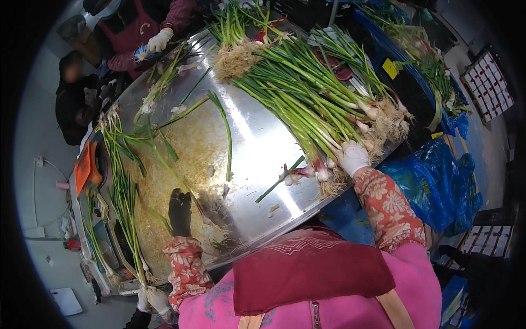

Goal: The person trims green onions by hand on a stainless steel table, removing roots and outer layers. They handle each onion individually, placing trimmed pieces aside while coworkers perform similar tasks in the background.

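My right hand, in a white glove, is closed around the pale lower stems of green garlic plants at the near right edge of a big heap. Their bulbs and stringy roots point right. My left hand, black-gloved, hovers over the stained part of the metal table with fingers extended. Just beside its fingertips runs a single blurred garlic stalk; whether they touch is unclear. Between the hands lie a loose green stalk and a cut leaf piece.
A root-up bundle lies at the far side. Opposite, a person's gloved hand holds something blue. At left, white-gloved hands hold long garlic plants near an orange tray. Blue plastic bags bulge at right.
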Available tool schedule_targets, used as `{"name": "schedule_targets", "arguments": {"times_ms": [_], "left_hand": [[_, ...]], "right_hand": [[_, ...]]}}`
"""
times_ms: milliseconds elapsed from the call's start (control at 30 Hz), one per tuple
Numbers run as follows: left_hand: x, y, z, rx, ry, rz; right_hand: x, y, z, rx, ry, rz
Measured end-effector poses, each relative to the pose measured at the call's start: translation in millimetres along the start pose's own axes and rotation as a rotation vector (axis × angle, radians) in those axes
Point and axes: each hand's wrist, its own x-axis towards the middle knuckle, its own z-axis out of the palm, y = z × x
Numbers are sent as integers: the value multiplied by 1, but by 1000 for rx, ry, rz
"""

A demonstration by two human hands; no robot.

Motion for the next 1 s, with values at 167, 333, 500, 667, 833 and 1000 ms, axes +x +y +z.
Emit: {"name": "schedule_targets", "arguments": {"times_ms": [167,333,500,667,833,1000], "left_hand": [[8,22,36,-221,-97,20],[-8,101,139,-575,-768,-63],[-24,161,229,-1052,-1109,-311],[-4,158,240,-851,-962,-15],[-8,136,238,-1242,-996,-276],[-70,112,256,-812,-1055,89]], "right_hand": [[14,23,2,288,-68,-21],[7,3,-53,1467,-435,348],[-22,-58,-60,1801,-720,321],[-49,-63,-55,1759,-866,307],[-56,-62,-29,1515,-761,271],[-57,-84,3,661,-465,-32]]}}
